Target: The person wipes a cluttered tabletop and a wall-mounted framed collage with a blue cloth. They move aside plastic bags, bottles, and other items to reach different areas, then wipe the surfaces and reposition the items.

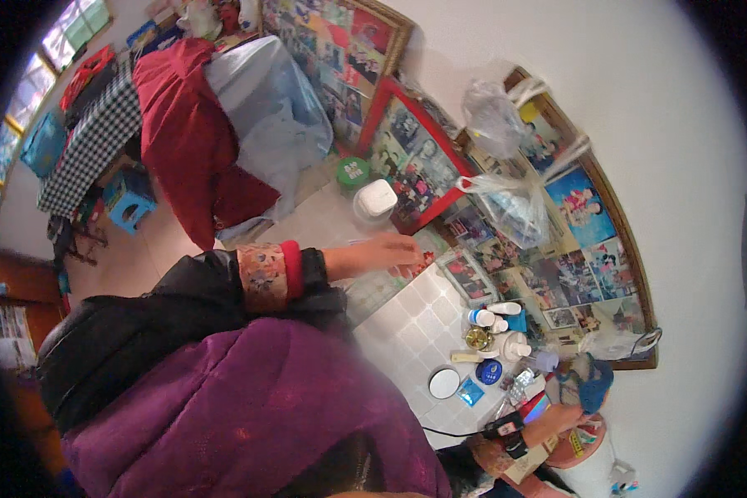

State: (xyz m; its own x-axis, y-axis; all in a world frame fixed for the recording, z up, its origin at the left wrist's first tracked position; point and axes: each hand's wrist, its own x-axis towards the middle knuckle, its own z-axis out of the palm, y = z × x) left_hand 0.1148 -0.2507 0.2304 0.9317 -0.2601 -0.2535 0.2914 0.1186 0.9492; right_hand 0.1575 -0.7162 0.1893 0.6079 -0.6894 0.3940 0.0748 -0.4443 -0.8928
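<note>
My left hand (pixel 389 252) reaches over the edge of the white tiled-pattern tabletop (pixel 411 317). It is blurred, and a small red-and-clear item (pixel 423 263) is at its fingertips; a hold on it cannot be made out. At the lower right, my right hand (pixel 563 418) is beside a blue-and-grey knitted item (pixel 588 383), above a pink-rimmed container (pixel 588 445) with small packets. Its fingertips are partly hidden. Near it on the tabletop are a round mirror (pixel 444 382), a blue round tin (pixel 489 371), a blue sachet (pixel 470 391) and blister packs (pixel 523 383).
White bottles (pixel 515 346) and a gold-coloured round clock or watch (pixel 477 338) stand by the wall. Beyond my left hand are a white-lidded tub (pixel 375 199) and a green lid (pixel 353 171). Framed photo collages (pixel 535 267) and plastic bags (pixel 513 211) line the wall. Red cloth (pixel 187 137) hangs at upper left.
</note>
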